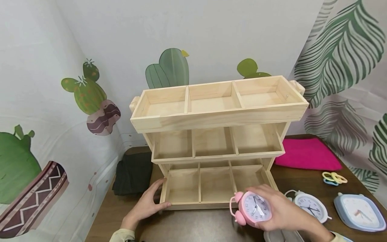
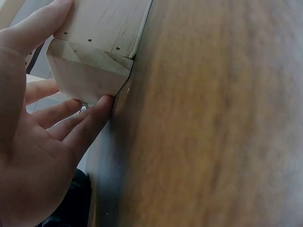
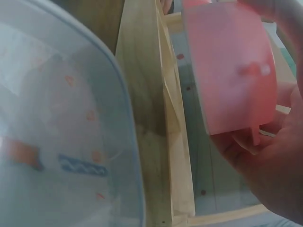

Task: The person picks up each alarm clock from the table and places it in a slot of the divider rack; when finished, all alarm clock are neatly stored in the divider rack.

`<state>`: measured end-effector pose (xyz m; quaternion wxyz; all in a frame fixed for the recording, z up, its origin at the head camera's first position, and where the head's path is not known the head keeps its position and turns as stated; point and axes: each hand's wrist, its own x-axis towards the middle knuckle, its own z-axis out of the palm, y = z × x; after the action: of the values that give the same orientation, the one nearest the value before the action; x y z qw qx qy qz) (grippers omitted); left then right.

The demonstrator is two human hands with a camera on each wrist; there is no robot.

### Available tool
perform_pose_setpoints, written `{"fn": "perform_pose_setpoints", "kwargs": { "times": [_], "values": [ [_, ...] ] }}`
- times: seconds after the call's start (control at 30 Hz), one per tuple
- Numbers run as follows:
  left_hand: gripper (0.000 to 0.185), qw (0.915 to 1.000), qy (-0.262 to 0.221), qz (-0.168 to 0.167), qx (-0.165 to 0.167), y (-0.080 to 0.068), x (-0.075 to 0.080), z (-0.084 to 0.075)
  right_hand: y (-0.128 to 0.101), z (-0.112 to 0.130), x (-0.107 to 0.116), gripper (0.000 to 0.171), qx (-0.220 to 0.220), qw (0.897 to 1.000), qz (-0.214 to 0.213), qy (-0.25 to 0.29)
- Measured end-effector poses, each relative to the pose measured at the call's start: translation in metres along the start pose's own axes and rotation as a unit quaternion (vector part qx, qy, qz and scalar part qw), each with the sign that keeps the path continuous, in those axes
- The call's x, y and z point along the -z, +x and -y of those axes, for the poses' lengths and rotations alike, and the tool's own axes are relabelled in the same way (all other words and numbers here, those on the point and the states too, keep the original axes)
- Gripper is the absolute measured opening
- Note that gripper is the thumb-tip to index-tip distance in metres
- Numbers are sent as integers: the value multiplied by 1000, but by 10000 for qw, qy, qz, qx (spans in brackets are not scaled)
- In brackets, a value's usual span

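My left hand (image 1: 148,200) grips the lower left corner of the wooden rack (image 1: 217,120) while my right hand (image 1: 281,207) holds the pink alarm clock (image 1: 255,209) at the rack's lower right front, a placing step, I judge, calling next for clearing that edge.

Pale yellow sleeves (image 1: 122,235) at wrists

the shelf (image 1: 219,121) stands on the table (image 1: 187,225), one cloth (image 1: 133,174) to its left, a second cloth (image 1: 306,154) to its right, rings (image 1: 334,178) before the latter. nearer the front on the right sit one clock (image 1: 311,205) and, right of it, another clock (image 1: 361,213). the alarm clock (image 1: 255,206), in the right hand (image 1: 281,205), is at the shelf's right front.
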<state>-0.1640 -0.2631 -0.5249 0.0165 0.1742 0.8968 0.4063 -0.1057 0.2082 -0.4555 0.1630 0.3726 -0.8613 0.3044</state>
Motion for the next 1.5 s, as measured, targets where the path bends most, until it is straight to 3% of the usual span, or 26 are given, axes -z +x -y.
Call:
{"fn": "perform_pose_setpoints", "kwargs": {
  "times": [0.3, 0.53, 0.67, 0.9, 1.2, 1.5],
  "values": [
    [95, 10000, 1, 46, 74, 0, 1, -1, 5, -16, 7, 89, -272, 9995, -88, -126],
    [95, 9999, -51, 75, 122, 1, 0, -1, 8, -25, 8, 85, -904, 9958, -149, -59],
    [95, 9999, -86, 66, 134, 1, 0, 0, 9, -34, 8, 83, -1010, 9946, -213, -122],
    [95, 9997, 195, 35, 143, 0, 0, 1, 8, -51, 5, 82, -1241, 9919, -182, -182],
    [94, 9996, 275, -17, 34, 0, 0, 1, 9, -68, 3, 79, -1232, 9921, -175, -182],
    [93, 10000, -48, 30, 35, 0, -2, 2, 13, -73, 2, 77, -1012, 9944, -77, -291]
  ]
}}
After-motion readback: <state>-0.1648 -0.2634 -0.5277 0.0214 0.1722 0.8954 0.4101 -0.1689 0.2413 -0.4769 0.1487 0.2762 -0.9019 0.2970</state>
